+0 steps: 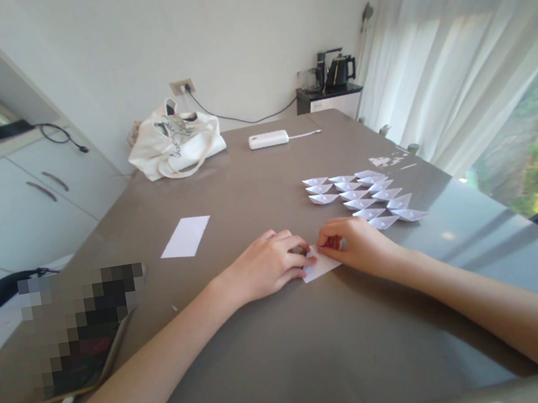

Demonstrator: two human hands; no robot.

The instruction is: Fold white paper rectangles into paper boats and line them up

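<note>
A small white sheet of paper point(320, 268) lies on the table under both hands. My left hand point(270, 262) rests at its left side, with bent fingertips pressing on it and holding it. At the paper's far edge, the closed fingers of my right hand point(359, 245) pinch it; the pinched part is partly hidden. Just beyond my right hand stand several folded white paper boats point(358, 204) grouped in rows. A flat white sheet point(186, 237) lies apart on the left, beyond my left forearm.
A tablet-like device point(91, 336), blurred out, lies left with a white cable. Toward the far side are a white bag point(174, 141) and a white power bank point(268, 139) with a short cable. Paper scraps point(381, 161) lie near the right edge, beside the curtain point(446, 33).
</note>
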